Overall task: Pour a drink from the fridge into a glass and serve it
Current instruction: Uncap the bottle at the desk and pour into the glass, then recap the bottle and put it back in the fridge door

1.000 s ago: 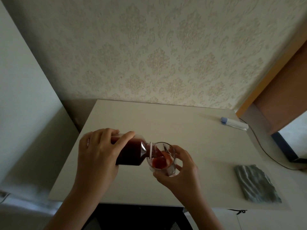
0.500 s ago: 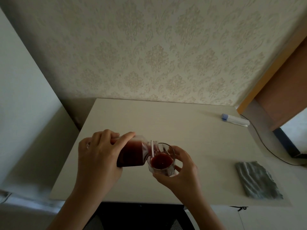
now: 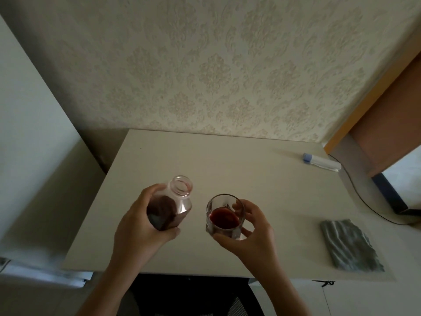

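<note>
A clear bottle (image 3: 176,201) with dark red drink stands nearly upright, its open mouth toward the wall and no cap on it. My left hand (image 3: 143,224) grips its body from the left, over the near part of the white table (image 3: 250,174). To its right my right hand (image 3: 252,229) holds a short clear glass (image 3: 224,216), fingers curled round its right side and base. The glass is roughly half full of red drink. Bottle and glass are a hand's width apart.
A folded grey cloth (image 3: 348,245) lies at the table's right front. A white tube with a blue cap (image 3: 321,161) lies at the back right, by a dark cable (image 3: 364,201). Patterned wallpaper backs the table; a wooden door frame (image 3: 373,103) stands right.
My left hand has tipped the bottle back from pouring to nearly upright and drawn it left, away from the glass. The glass holds more drink than a second ago.
</note>
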`<state>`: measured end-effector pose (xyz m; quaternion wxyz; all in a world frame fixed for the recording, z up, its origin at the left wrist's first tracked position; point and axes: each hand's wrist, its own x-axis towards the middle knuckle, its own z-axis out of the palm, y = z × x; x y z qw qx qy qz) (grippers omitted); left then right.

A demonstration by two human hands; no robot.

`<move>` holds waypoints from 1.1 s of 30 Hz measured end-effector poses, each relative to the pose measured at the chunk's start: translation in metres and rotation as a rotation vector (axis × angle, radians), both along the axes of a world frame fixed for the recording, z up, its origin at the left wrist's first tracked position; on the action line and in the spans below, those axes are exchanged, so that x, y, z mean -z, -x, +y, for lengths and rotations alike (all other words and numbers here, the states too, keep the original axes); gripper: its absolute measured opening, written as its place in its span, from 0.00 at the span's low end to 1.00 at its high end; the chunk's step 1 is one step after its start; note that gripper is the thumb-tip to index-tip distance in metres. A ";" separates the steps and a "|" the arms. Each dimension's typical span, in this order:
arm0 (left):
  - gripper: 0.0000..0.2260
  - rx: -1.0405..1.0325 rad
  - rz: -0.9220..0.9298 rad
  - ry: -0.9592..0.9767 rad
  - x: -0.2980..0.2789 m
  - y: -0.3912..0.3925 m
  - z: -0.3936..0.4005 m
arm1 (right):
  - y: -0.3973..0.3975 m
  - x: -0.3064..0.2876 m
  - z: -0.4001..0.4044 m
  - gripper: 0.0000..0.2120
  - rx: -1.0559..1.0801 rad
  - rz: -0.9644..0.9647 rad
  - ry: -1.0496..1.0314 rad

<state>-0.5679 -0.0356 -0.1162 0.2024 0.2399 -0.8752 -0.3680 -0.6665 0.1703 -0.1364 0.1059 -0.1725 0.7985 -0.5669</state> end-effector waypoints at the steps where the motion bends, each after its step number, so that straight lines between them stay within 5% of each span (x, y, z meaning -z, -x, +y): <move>1: 0.41 -0.017 0.009 -0.063 0.009 0.001 -0.002 | 0.003 0.005 0.000 0.36 0.003 -0.009 -0.002; 18: 0.39 -0.096 -0.049 -0.401 0.128 0.015 -0.019 | 0.034 0.175 -0.039 0.34 0.172 -0.176 -0.175; 33: 0.38 -0.108 -0.045 -0.377 0.138 0.018 -0.026 | 0.036 0.187 -0.046 0.37 0.162 -0.194 -0.215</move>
